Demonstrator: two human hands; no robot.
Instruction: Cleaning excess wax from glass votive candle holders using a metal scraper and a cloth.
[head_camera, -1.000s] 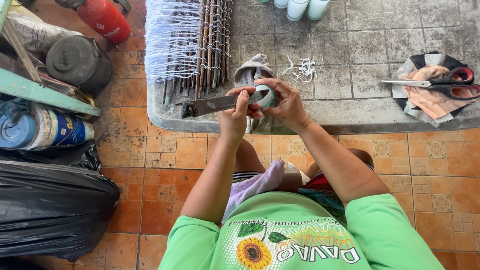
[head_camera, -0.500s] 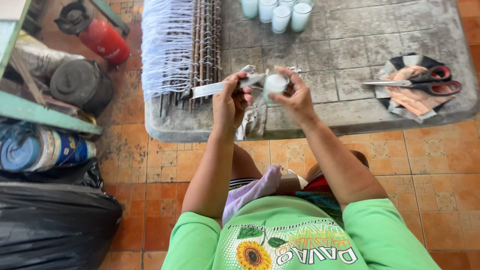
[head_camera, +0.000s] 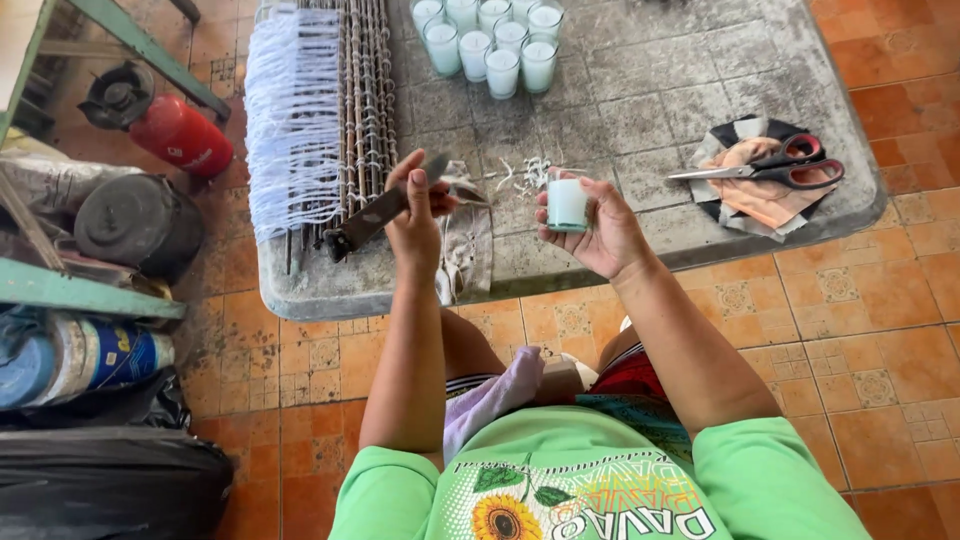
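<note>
Starting left of the grey table (head_camera: 640, 110), a red gas cylinder (head_camera: 180, 135) lies on the floor. Above the table's near edge, the left hand (head_camera: 415, 215) has its fingers curled tight around a flat dark blade (head_camera: 385, 210). Right of it, the right hand (head_camera: 600, 225) pinches a small glass candle (head_camera: 567, 203) with fingertips around its wall. Judged light, rigid, smooth and breakable; grip the sides. Scissors (head_camera: 770, 170) lie farther right.

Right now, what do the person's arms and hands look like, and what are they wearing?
Both arms are bare from short bright green sleeves down. The left hand and right hand wear no gloves; no rings or watch show. The shirt has a sunflower picture.
</note>
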